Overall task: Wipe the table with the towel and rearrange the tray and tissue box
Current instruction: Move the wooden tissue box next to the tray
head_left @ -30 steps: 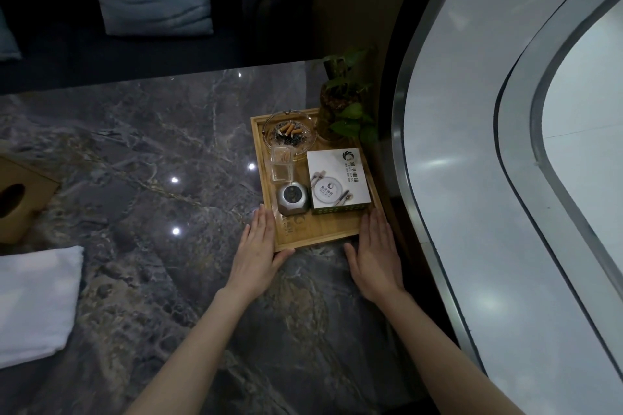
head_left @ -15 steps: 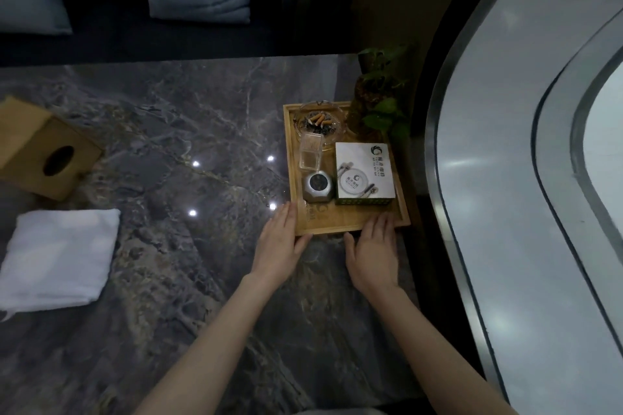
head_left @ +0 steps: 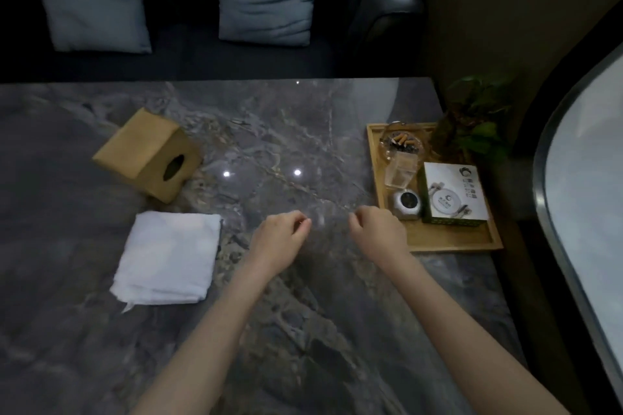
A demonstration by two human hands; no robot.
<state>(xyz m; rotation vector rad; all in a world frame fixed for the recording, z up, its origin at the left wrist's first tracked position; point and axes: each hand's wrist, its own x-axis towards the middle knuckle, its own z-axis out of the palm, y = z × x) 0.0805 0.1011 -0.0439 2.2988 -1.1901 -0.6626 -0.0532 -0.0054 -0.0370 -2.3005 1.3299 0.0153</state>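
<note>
Two hands, left hand (head_left: 281, 236) and right hand (head_left: 377, 233), hover loosely curled and empty over the table (head_left: 303, 330). One folded towel (head_left: 168, 258) lies left; one tissue box (head_left: 148, 155) lies tipped behind it. One tray (head_left: 451, 241) holds an ashtray (head_left: 401, 141) with butts, a white box (head_left: 453, 194), a small round tin (head_left: 406, 204).

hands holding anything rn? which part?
Nothing held. Left hand and right hand are loosely curled over bare table, clear of the tray and the towel.
</note>
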